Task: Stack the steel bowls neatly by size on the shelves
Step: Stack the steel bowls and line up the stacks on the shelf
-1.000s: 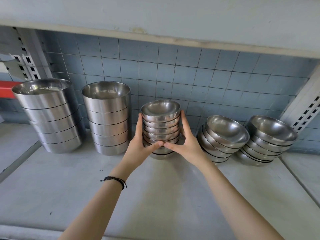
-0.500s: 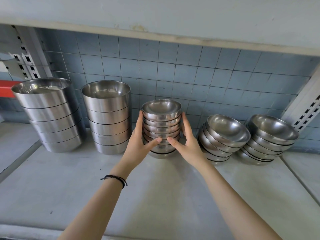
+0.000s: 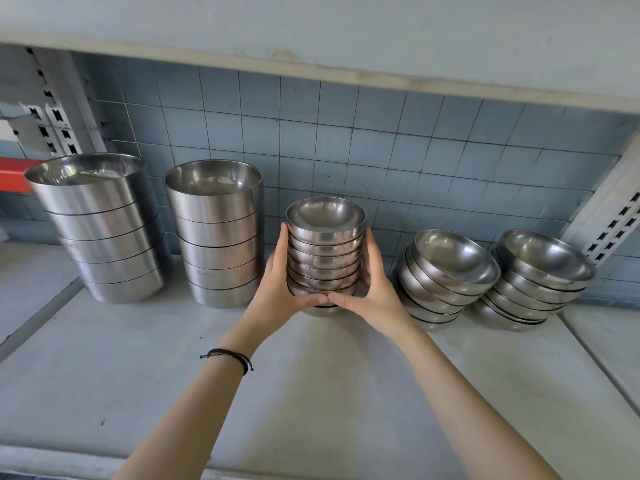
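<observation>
Shelf (image 3: 311, 393): grey, flat, five stacks of steel bowls in a row along the back, against the blue tiled wall (image 3: 415, 150).

- Far-left stack (image 3: 104, 244): big straight-sided bowls, about five nested, upright. Top bowl holds nothing, only reflections.
- Second stack (image 3: 218, 247): same kind, slightly narrower, about five nested, upright, just beside the far-left stack. Top bowl empty.
- Small bowl stack (image 3: 325, 261): middle of the row, rounded bowls, roughly seven or eight nested, upright and fairly even. Top bowl empty.
- Leaning stack (image 3: 446, 275): shallow rounded bowls, tipped forward so the open tops face the camera. Top bowl empty.
- Far-right stack (image 3: 540, 275): same bowls, same tilt, close beside the leaning stack.

Hands: left hand (image 3: 277, 292) and right hand (image 3: 377, 292) cup the small bowl stack from either side. Left fingers (image 3: 282, 251) run straight up the left side almost to the top rim; right fingers (image 3: 370, 258) do the same on the right. Thumbs wrap across the front low down, tips touching. Hands spread about as wide as the stack, gripping it between them. Dark cord bracelet (image 3: 230, 358) on the left wrist.

Hard to make out: thumbs and palms cover the lowest bowls, so I cannot tell whether the stack sits on the shelf or is lifted just off it. Backs of all stacks are hidden. An upper shelf (image 3: 311, 29) cuts off the wall above. Slotted post (image 3: 616, 216) at right runs out of frame; a red piece (image 3: 14, 174) at the left edge is cut off, unidentifiable.
</observation>
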Available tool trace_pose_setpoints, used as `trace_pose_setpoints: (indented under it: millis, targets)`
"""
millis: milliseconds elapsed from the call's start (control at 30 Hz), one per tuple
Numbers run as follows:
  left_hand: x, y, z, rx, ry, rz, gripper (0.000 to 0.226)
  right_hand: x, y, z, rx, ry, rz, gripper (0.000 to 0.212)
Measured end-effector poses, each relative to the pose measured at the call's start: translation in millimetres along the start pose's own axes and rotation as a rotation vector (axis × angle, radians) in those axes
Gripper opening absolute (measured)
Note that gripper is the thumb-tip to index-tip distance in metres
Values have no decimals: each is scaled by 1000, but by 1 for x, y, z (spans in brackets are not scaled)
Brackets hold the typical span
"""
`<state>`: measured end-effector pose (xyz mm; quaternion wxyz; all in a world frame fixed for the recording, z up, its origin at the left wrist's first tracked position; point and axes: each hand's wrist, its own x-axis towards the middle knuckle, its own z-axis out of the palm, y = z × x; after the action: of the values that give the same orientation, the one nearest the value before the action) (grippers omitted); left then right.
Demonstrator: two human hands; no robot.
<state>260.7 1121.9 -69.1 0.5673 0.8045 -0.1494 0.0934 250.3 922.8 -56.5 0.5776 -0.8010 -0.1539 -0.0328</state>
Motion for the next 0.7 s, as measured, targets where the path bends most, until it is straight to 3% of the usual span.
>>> trace_pose_setpoints:
  millis: [533,700]
  targets:
    - [-11,4,-3,71,24,53,130,-11,1,5,-64,60,-48,123]
    - [-16,2,-7,103,40,-46,127,-13,2,5,-106,49,-49,122]
